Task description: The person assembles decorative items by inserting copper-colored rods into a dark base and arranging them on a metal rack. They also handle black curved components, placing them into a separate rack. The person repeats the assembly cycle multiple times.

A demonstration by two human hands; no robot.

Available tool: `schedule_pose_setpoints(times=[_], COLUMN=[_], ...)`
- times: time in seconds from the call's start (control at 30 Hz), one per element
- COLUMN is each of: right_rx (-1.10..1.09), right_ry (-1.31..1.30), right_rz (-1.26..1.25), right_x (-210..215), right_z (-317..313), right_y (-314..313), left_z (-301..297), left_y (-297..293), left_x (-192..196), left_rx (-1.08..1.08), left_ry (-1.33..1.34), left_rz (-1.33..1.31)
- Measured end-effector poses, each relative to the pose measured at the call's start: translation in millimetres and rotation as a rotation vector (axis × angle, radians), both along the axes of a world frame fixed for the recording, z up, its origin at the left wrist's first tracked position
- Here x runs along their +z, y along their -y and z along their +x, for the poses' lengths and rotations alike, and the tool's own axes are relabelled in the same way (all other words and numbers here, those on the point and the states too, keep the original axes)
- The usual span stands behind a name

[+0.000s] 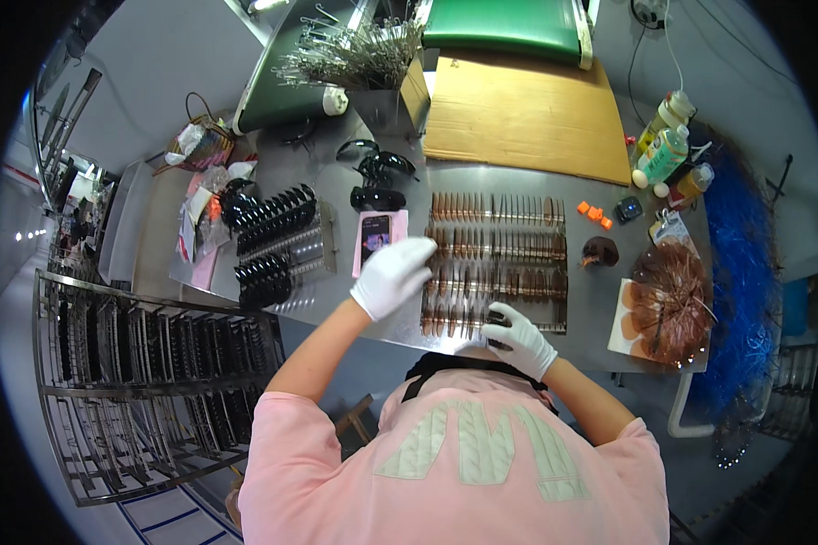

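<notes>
A metal rack lies on the bench in front of me, with several rows of thin, brown, see-through lens-like pieces standing on edge. My left hand, in a white glove, is at the rack's left edge, its fingers stretched out. No held thing shows in it. At the right part of the nearest row is my gloved right hand. Its fingers are curled around something dark, too small to make out. A phone on a pink pad lies just beyond my left hand.
A rack of glossy black curved pieces stands left. Farther back are a cardboard sheet, a green conveyor belt and a bin of wire hooks. Right are orange pieces, bottles and a pile of brown lenses.
</notes>
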State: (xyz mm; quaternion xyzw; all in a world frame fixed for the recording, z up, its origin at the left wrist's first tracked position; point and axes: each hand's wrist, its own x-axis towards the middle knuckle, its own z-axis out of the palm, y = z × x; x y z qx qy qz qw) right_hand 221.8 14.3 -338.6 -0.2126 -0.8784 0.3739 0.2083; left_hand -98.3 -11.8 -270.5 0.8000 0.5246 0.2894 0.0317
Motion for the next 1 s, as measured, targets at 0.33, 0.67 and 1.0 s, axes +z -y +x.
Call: schedule_pose_setpoints(times=[0.33, 0.67, 1.0], right_rx=[-0.163, -0.306, -0.076], right_ry=[0.045, 0.031, 0.314], right_rz=[0.123, 0.071, 0.25], right_x=[-6.1, -11.6, 2.1], right_z=[42.9, 106.1, 84.0], right_y=[7.0, -3.1, -11.1], left_z=[-172.4, -215.6, -264.1], left_y=[-181.8, -229.6, -226.9], left_x=[97.3, 146.1, 162.7], left_rx=[0.867, 0.757, 0.76], left_ry=[0.065, -0.394, 0.55], left_rz=[0.302, 0.374, 0.213])
